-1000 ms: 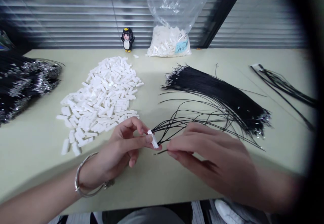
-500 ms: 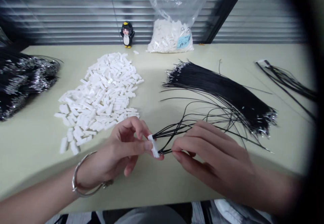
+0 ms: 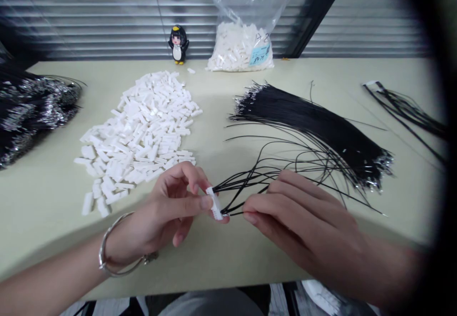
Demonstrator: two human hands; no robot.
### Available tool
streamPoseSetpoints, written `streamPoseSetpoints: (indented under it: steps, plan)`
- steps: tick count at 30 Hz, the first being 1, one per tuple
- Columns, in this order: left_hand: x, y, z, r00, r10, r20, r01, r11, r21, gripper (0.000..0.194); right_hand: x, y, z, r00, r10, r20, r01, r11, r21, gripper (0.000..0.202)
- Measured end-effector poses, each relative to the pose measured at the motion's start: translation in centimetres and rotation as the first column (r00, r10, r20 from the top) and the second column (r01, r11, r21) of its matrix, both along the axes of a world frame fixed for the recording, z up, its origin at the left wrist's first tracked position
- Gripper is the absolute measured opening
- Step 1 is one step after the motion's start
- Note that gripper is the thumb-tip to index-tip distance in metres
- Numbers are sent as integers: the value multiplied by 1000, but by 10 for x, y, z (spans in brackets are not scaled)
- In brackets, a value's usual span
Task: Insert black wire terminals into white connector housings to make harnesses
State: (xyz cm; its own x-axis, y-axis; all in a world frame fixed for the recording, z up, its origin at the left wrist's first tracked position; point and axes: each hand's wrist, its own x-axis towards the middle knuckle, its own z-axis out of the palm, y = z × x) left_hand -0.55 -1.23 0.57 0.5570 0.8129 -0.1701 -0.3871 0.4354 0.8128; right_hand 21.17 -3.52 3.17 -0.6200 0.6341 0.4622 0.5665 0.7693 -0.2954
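Between the thumb and fingers of my left hand point(image 3: 178, 206) is a white plastic connector housing point(image 3: 215, 204), held tilted above the table. Several black wires point(image 3: 243, 181) run out of its right side toward the loose strands. My right hand point(image 3: 303, 225) pinches a black wire point(image 3: 236, 213) close to the connector's lower end. The wire's tip lies at the housing, but whether it sits inside a slot I cannot tell. The other fingers of my right hand curl over the wires and hide part of them.
A pile of white connector housings point(image 3: 143, 125) spreads left of centre. Behind my right hand lies a thick bundle of black wires point(image 3: 307, 121) with metal tips. More wires point(image 3: 35, 111) lie far left, a wired harness point(image 3: 403, 106) far right. A penguin figurine point(image 3: 177, 47) and bag of housings point(image 3: 239, 49) stand behind.
The view has shifted slightly. Both hands keep nearly the same pose, with the pinched wire's tip still beside the connector's lower end.
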Motion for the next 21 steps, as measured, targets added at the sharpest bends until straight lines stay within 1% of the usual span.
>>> streamPoseSetpoints:
  steps: [7,10,15,18,21]
  plan:
    - [1,-1,5,999,16,-37,-16,1000,-14,21,0,-1,-2,1000,-6,-4,6,999,-52,8]
    - [2,-1,4,999,16,-49,-17,1000,-11,21,0,-1,-3,1000,2,-6,-3,999,-40,7]
    - [2,1,3,999,14,-44,-14,1000,1,20,3,-1,-1,998,34,50,-32,999,-30,10]
    - [1,-1,2,996,24,-83,-21,999,31,20,2,-2,1,995,51,87,-52,999,4,12]
    - [2,-5,0,987,70,-145,-64,997,47,22,0,-2,0,991,34,126,-44,996,81,12]
